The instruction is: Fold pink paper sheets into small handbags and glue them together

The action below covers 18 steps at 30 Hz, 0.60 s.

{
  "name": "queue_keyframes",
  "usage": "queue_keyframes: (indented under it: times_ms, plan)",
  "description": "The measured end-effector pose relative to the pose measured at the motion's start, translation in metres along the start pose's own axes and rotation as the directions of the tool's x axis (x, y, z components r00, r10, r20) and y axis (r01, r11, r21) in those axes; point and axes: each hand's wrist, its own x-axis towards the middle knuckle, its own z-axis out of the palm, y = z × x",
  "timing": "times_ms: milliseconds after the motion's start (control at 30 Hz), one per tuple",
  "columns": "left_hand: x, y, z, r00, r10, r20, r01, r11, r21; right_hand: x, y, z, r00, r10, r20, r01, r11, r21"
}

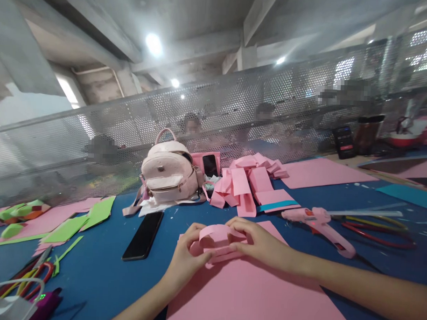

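A small pink paper piece (217, 239) with a curved strip arching over its top is held between my two hands. My left hand (187, 252) grips its left side, thumb at the front and fingers behind. On the right side, my right hand (253, 238) pinches the piece between thumb and fingers. Beneath both hands lies a large pink sheet (254, 292) on the blue table (101, 254). A pink glue gun (319, 224) rests to the right of my right hand.
A black phone (143, 236) lies left of my hands. Behind stand a pale backpack (169, 170) and a heap of folded pink strips (246, 182). Scissors (34, 277) and a white charger (12, 307) are at the lower left; green sheets (66, 228) lie beyond. Red-handled scissors (379, 233) lie right.
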Motion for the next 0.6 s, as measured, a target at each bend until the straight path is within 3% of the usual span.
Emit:
queue_keyframes:
  times_ms: [333,600]
  plan:
    - [0.0,-0.003,0.001,1.0,0.016,-0.012,-0.016,1.0,0.022,0.0,0.004,0.001,1.0,0.016,-0.016,-0.017,0.998,-0.066]
    - [-0.002,-0.004,0.002,0.999,0.039,0.002,-0.039,0.998,-0.041,0.004,-0.029,0.0,0.997,-0.081,-0.012,0.08,0.995,-0.06]
